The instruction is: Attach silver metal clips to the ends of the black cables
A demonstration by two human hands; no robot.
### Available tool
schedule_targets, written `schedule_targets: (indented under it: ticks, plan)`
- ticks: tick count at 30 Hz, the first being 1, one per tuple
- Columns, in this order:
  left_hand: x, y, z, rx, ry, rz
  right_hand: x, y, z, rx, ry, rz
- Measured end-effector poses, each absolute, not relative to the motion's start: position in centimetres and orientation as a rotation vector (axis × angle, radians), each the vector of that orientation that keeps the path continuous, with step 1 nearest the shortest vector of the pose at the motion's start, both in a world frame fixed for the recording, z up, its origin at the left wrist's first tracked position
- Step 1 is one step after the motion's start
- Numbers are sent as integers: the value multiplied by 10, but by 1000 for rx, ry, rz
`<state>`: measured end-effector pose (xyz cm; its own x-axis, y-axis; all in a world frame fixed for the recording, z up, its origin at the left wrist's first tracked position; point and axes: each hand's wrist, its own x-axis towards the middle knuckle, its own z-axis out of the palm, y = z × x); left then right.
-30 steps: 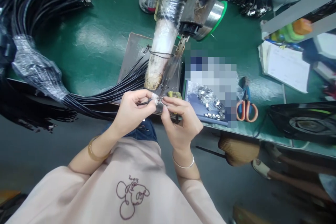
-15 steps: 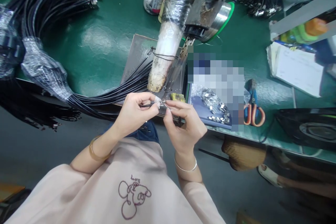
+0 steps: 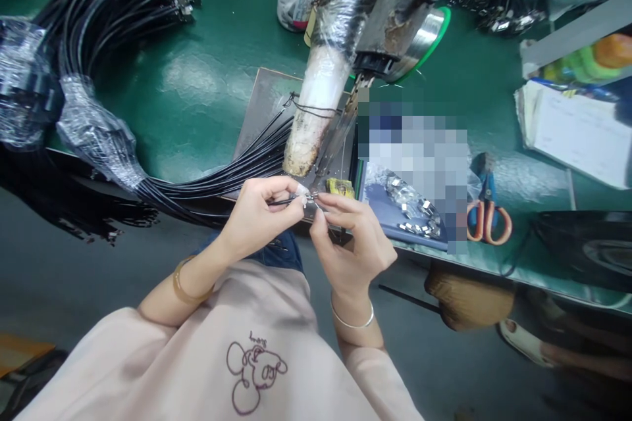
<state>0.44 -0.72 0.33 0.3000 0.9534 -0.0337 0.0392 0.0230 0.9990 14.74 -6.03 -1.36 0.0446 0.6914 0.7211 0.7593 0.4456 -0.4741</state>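
The left hand [image 3: 259, 214] was closed in a pinch, thumb and forefinger gripping the end of a thin black cable [image 3: 280, 200] just short of its tip. The right hand [image 3: 353, 240] faced it, its thumb and first fingers pinched on a small silver metal shell [image 3: 311, 197] that sat at the cable's tip, so the fingertips of both hands nearly met. The pair was held just above the near edge of the glossy green counter [image 3: 197, 79], over the person's lap. How far the shell was seated on the cable was too small to tell.

The cable ran back to the left into a thick bundle of black cables [image 3: 222, 174], which lay across a dark flat metal plate [image 3: 261, 105] and fanned out towards plastic-wrapped coils at the left. Just behind the hands a stained white plastic-wrapped cylinder [image 3: 318, 105] slanted down to the plate. Near the right hand lay a small yellow block [image 3: 340, 187], and beside it a blue tray [image 3: 380, 197] holding a heap of loose silver metal clips [image 3: 412, 207]. Further right, orange-handled scissors [image 3: 486, 217] lay flat on the counter.
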Motion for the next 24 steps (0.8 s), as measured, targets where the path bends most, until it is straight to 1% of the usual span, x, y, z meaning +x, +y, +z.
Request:
schedule_targets:
  ticks: [6, 9, 11, 13, 20, 22, 24]
  plan:
    - [1, -8, 2, 1282, 944, 877, 151, -64, -14, -1276, -1653, -17]
    - [-2, -11, -1, 1259, 906, 828, 156, -70, -13, -1298, -1581, 106]
    - [-3, -13, -4, 1318, 917, 861, 161, -75, -13, -1346, -1497, 175]
    - [-3, -16, -7, 1428, 963, 940, 164, -80, -13, -1417, -1427, 168]
    - [-3, -26, -11, 1831, 934, 1120, 156, -76, -8, -1535, -1719, 119]
    - [-5, -27, -10, 1817, 909, 1070, 152, -76, -8, -1516, -1726, 127]
    - [-9, -27, -9, 1676, 863, 942, 151, -79, -7, -1492, -1726, 210]
